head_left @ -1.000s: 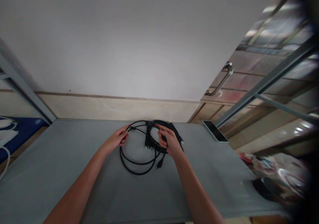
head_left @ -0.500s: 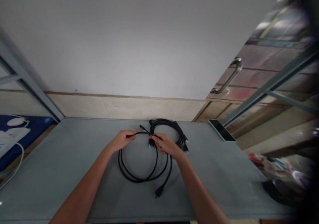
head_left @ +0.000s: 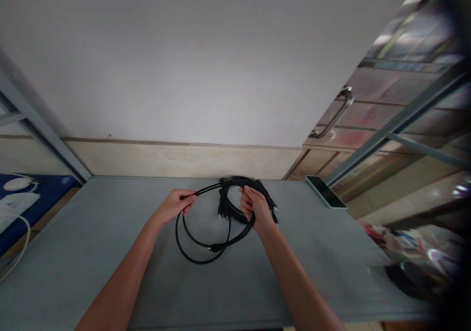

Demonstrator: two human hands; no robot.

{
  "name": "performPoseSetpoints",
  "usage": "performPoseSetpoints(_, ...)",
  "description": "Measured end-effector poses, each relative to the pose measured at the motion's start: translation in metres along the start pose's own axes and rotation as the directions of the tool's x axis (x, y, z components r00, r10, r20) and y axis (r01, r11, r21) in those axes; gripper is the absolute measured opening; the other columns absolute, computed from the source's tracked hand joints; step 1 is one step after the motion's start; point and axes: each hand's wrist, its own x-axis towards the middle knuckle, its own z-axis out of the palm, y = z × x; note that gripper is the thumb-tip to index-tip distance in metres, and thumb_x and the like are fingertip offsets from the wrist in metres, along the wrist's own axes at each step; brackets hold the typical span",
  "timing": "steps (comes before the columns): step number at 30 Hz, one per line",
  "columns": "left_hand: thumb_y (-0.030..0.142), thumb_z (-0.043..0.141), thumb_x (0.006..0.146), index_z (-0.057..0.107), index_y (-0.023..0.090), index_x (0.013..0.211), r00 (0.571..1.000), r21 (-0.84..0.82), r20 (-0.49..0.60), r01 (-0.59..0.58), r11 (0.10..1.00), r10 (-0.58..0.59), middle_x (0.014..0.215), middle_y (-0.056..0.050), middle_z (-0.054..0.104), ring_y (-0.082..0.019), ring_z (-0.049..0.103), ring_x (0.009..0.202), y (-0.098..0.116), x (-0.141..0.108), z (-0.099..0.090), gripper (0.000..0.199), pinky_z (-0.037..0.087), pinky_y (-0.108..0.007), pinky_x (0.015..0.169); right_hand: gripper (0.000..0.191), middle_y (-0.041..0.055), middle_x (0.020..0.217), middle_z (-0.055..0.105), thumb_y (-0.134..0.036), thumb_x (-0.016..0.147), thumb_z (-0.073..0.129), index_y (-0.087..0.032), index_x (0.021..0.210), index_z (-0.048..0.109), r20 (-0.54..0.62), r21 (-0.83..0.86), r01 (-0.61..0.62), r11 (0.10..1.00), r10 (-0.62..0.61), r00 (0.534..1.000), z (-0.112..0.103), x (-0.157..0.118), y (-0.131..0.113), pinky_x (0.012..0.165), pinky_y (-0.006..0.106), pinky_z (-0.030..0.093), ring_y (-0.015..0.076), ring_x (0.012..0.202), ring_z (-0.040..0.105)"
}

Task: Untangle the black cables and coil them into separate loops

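A black cable [head_left: 200,262] runs in loose loops between my two hands, low over the grey tabletop [head_left: 206,301]. My left hand [head_left: 176,206] is closed in a pinch on strands at the upper left of the loops. On the right side, my right hand [head_left: 253,206] has its fingers wrapped round the cable. One dark plug [head_left: 217,248] hangs at the lower part of the loops. Behind my right hand lies a pile of coiled black cables [head_left: 239,179], partly hidden by that hand, with plug ends sticking out at its sides.
A phone-like flat device [head_left: 326,192] lies at the table's back right. Metal frame posts [head_left: 47,129] rise at both sides, and a white wall [head_left: 198,75] stands behind. At the left is a blue surface [head_left: 47,193] with white items; a metal handle [head_left: 336,115] is at the right.
My right hand has moved slightly right and gathered more cable. Two strands now stretch from my left hand instead of one. The plug has risen from the table's front up to the loops.
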Motion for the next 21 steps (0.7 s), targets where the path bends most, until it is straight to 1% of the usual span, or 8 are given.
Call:
performPoseSetpoints(3,0.044,0.068,0.079,0.072,0.012,0.104,1.0,0.067,0.004,-0.03,0.997,0.03,0.058,0.002,0.051,-0.011,0.048,0.05,0.002,0.0,0.002,0.041,0.041,-0.023,0.048,0.032,-0.0108,0.054,0.021,-0.042,0.073,0.077,-0.017,0.081,0.058,-0.039,0.05,0.023,0.998,-0.021,0.999,-0.001,0.001,0.0,0.032,0.017,0.016,0.004,0.04,0.017)
performPoseSetpoints(5,0.043,0.07,0.078,0.071,0.012,0.108,1.0,0.036,0.023,-0.022,0.999,0.021,0.06,0.002,0.05,-0.011,0.048,0.051,0.001,0.0,0.005,0.043,0.044,-0.024,0.047,0.032,-0.0107,0.054,0.021,-0.041,0.072,0.077,-0.017,0.08,0.058,-0.057,0.088,0.043,0.995,-0.038,0.998,0.0,0.002,0.002,0.031,0.017,0.018,0.0043,0.04,0.017)
performPoseSetpoints(9,0.042,0.072,0.077,0.066,0.013,0.114,0.997,-0.133,0.078,0.0,0.991,0.01,0.068,0.002,0.051,-0.011,0.049,0.056,0.001,-0.002,0.014,0.047,0.049,-0.025,0.05,0.03,-0.0108,0.053,0.023,-0.039,0.073,0.077,-0.017,0.082,0.059,-0.058,0.147,0.048,0.988,-0.04,0.998,0.003,0.003,0.006,0.031,0.017,0.019,0.004,0.039,0.018)
performPoseSetpoints(12,0.042,0.067,0.082,0.057,0.02,0.12,0.99,-0.35,0.141,0.078,0.933,-0.03,0.071,0.003,0.05,-0.01,0.049,0.055,-0.001,-0.003,0.021,0.045,0.049,-0.025,0.051,0.027,-0.0113,0.052,0.024,-0.036,0.075,0.076,-0.017,0.084,0.059,-0.042,0.209,0.029,0.977,-0.021,0.999,0.003,0.003,0.008,0.029,0.016,0.019,0.004,0.038,0.018)
performPoseSetpoints(14,0.043,0.062,0.086,0.052,0.024,0.121,0.982,-0.471,0.172,0.154,0.869,-0.08,0.065,0.008,0.042,-0.005,0.038,0.045,-0.002,-0.003,0.026,0.041,0.04,-0.019,0.044,0.025,-0.0115,0.052,0.024,-0.034,0.076,0.075,-0.018,0.084,0.058,-0.03,0.268,0.022,0.963,-0.015,0.999,0.002,0.003,0.01,0.029,0.016,0.02,0.0041,0.037,0.019)
performPoseSetpoints(16,0.043,0.06,0.087,0.052,0.024,0.116,0.979,-0.516,0.156,0.193,0.834,-0.131,0.06,0.011,0.031,-0.002,0.023,0.04,-0.003,0.0,0.029,0.036,0.024,-0.014,0.037,0.023,-0.0115,0.052,0.024,-0.032,0.078,0.074,-0.017,0.084,0.058,-0.008,0.317,0.002,0.948,0.001,1.0,0.001,0.003,0.01,0.029,0.015,0.02,0.0039,0.037,0.019)
performPoseSetpoints(18,0.044,0.061,0.087,0.053,0.023,0.111,0.984,-0.509,0.09,0.178,0.842,-0.154,0.059,0.011,0.027,-0.002,0.017,0.039,-0.003,0.002,0.028,0.033,0.013,-0.013,0.037,0.022,-0.0114,0.052,0.024,-0.032,0.079,0.073,-0.017,0.084,0.058,0.024,0.332,-0.045,0.942,0.039,0.999,0.0,0.003,0.009,0.029,0.015,0.021,0.0037,0.037,0.019)
performPoseSetpoints(21,0.048,0.062,0.085,0.055,0.02,0.105,0.99,-0.495,-0.017,0.113,0.861,-0.14,0.059,0.011,0.026,-0.001,0.016,0.039,0.001,0.003,0.02,0.035,0.009,-0.014,0.038,0.019,-0.0112,0.052,0.024,-0.031,0.081,0.072,-0.016,0.086,0.06,0.067,0.292,-0.11,0.95,0.094,0.993,0.0,0.002,0.004,0.03,0.015,0.022,0.0041,0.037,0.019)
